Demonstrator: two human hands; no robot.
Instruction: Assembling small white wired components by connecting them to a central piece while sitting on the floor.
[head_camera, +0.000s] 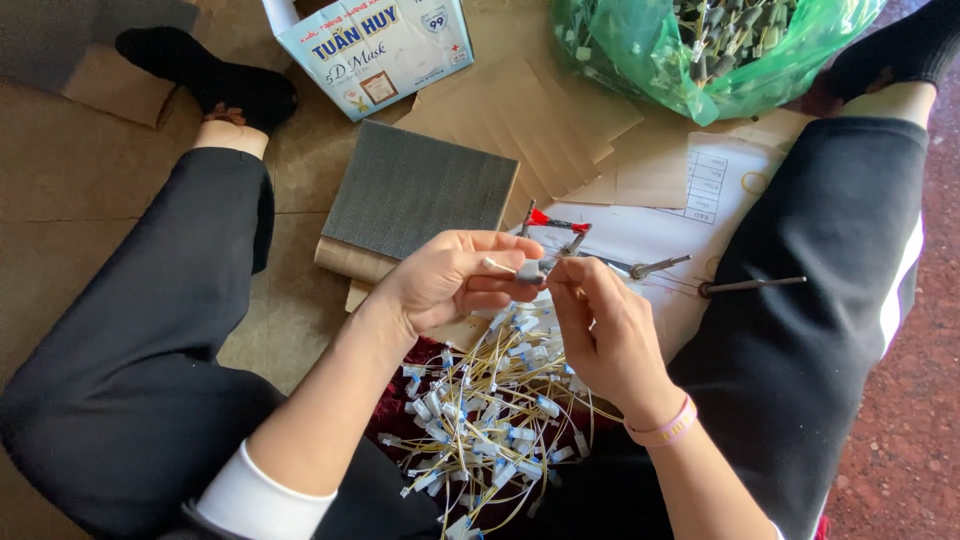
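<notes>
a small grey connector piece (530, 270) sits pinched between both hands at the centre of the view, above the lap. the left hand (450, 280) closes thumb and fingers around it, a short white stub poking out at 9 o'clock; the right hand (600, 325) pinches its other end with fingertips pressed together. to do this well, i judge the grip should stay firm and the piece square. at 6 o'clock lies a heap of yellow wires with white plugs (490, 410). at 1 o'clock rest red-tipped pliers (555, 225), at 3 o'clock metal pins (750, 285), at 11 o'clock a grey pad (420, 190), at 12 o'clock a green bag (700, 50).
</notes>
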